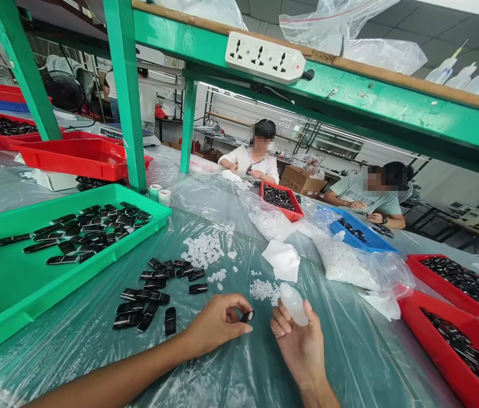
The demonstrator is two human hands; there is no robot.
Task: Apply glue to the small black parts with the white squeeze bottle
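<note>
Pinched between the thumb and fingers of my left hand (pixel 222 320) is a small black plastic part (pixel 247 316) with a pale round spot at its end. My right hand (pixel 299 340), palm up, has its fingers closed around a translucent white rounded piece (pixel 294 304). Between and beyond my hands lie a small heap of tiny white bits (pixel 265 290) and a folded white paper (pixel 282 260). Left of my left hand, several black parts (pixel 150 306) lie on the plastic-covered table, with a pile of larger white pieces (pixel 203 250) behind them.
A green tray (pixel 5 317) with black parts stands at the left. Red trays (pixel 426 340) of black parts line the right side, near bags of white pieces (pixel 345 266). A green shelf frame (pixel 350 79) with a power strip (pixel 265 56) crosses overhead. Two people sit opposite.
</note>
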